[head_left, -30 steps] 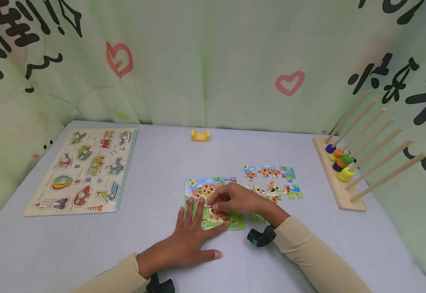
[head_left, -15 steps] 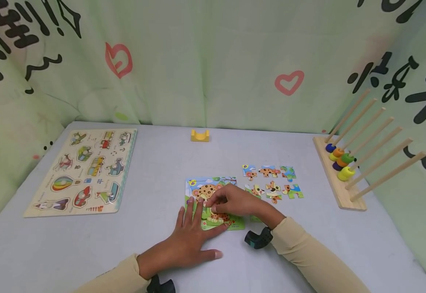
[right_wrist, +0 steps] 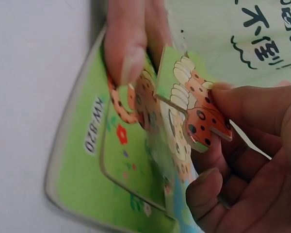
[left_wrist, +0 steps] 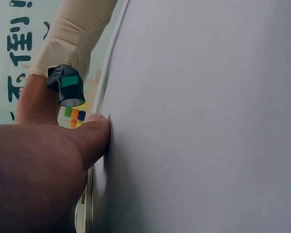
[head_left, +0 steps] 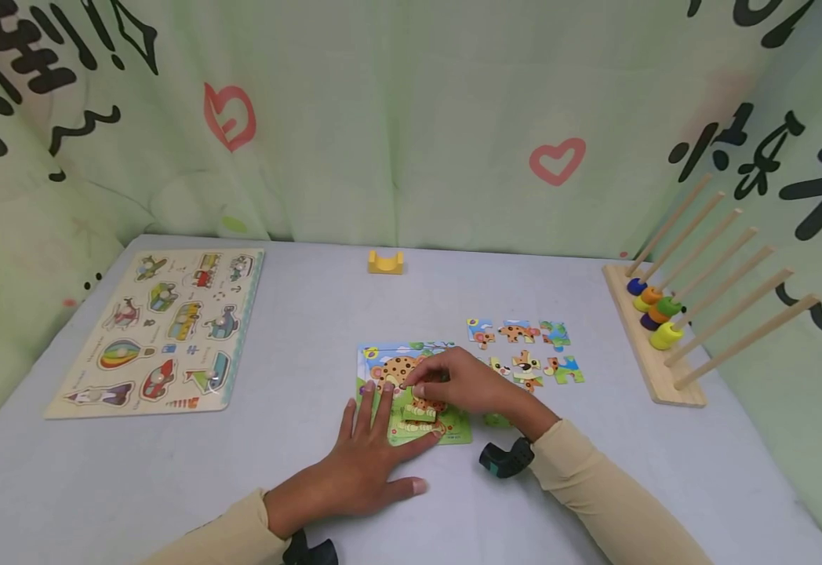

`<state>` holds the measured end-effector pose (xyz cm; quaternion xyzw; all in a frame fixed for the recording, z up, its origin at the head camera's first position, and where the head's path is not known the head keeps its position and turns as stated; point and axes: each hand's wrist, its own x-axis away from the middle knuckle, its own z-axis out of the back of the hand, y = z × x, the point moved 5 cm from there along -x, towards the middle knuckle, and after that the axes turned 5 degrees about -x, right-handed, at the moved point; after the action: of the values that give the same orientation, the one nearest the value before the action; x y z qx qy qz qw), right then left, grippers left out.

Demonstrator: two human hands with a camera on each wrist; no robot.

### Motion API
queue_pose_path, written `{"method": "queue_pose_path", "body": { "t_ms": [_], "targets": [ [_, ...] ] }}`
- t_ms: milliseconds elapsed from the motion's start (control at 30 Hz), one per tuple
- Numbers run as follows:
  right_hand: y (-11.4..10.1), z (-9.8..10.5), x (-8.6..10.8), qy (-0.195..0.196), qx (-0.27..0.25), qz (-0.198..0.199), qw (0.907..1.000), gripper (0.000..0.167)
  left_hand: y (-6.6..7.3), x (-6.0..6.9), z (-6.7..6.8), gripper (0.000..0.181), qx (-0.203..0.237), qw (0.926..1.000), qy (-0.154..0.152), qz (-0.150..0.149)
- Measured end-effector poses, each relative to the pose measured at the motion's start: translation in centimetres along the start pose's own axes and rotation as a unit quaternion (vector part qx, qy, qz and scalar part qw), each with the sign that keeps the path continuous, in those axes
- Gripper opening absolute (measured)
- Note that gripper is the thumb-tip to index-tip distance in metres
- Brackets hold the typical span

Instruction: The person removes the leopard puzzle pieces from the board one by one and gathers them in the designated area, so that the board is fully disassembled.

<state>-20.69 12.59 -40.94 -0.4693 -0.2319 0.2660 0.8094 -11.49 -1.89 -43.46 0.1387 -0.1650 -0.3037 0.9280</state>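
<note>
My right hand (head_left: 463, 384) pinches a jigsaw piece (right_wrist: 196, 104) between thumb and fingers. The piece shows spotted orange fur and pale paws on green, and it is held tilted above the puzzle board (head_left: 456, 433). A leopard picture covers that board, which lies flat on the table. Across its left and lower part, my left hand (head_left: 365, 463) rests with fingers spread, partly hiding the picture. In the left wrist view, the thumb of that hand (left_wrist: 34, 170) shows beside the white tablecloth.
Several loose jigsaw pieces (head_left: 526, 365) lie in rows right of the board, some hidden behind the right hand. A wooden peg stand (head_left: 654, 345) with coloured rings stands at right. A vehicle puzzle board (head_left: 150, 329) lies at left. A yellow block (head_left: 386, 263) sits at the back.
My right hand has risen slightly and turned, so the pinched piece now shows its paw picture above the board. The left hand stays where it was.
</note>
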Motion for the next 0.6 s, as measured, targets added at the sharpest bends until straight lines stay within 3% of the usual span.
{"method": "queue_pose_path", "body": {
  "t_ms": [467, 600],
  "targets": [
    [1.7, 2.9, 2.5, 0.028, -0.037, -0.034, 0.9984, 0.016, -0.2, 0.0, 0.0, 0.059, -0.013, 0.9999, 0.0, -0.007],
    [2.2, 3.9, 3.4, 0.057, -0.028, -0.033, 0.9974, 0.017, -0.2, 0.0, 0.1, 0.059, -0.016, 0.9998, 0.0, -0.013]
  ]
}}
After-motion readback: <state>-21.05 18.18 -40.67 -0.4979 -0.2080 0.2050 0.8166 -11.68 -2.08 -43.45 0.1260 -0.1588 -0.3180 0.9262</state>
